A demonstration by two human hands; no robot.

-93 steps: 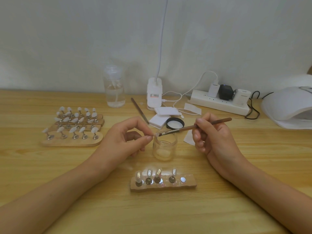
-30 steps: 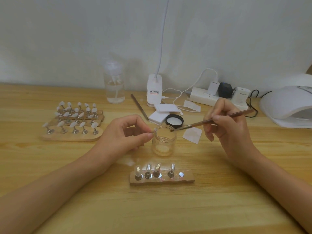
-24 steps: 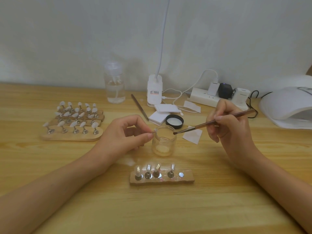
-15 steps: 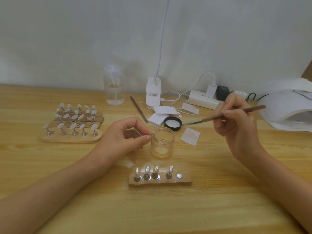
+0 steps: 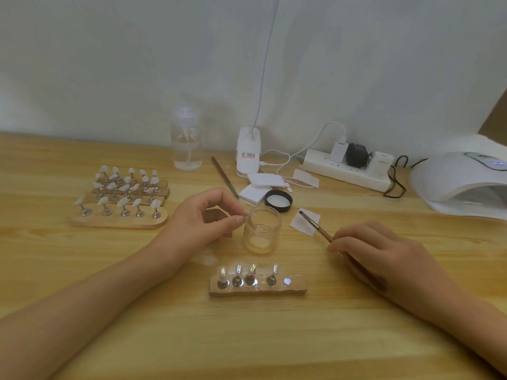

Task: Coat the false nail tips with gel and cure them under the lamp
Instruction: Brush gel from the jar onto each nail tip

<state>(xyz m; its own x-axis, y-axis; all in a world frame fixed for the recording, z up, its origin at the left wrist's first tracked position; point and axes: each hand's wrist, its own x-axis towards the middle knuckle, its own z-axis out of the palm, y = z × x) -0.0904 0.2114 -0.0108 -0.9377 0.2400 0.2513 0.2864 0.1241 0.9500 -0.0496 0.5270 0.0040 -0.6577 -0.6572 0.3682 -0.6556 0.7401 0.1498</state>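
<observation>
Far left of the jar (image 5: 262, 231), racks (image 5: 120, 198) of white tips stood, seemingly uncoated. Just left of the jar, the left hand (image 5: 203, 226) pinched 1 tip (image 5: 248, 213) between thumb and forefinger at the rim. In front of the jar, a holder (image 5: 258, 287) carried 4 tips with 1 spot bare, probably meant for the pinched tip. Right of the jar, the right hand (image 5: 378, 250) lay low, fingers curled round the brush (image 5: 315, 227). Far right of the jar, the lamp (image 5: 463, 182) waited. The holder was not yet under it, so curing looked undone.
</observation>
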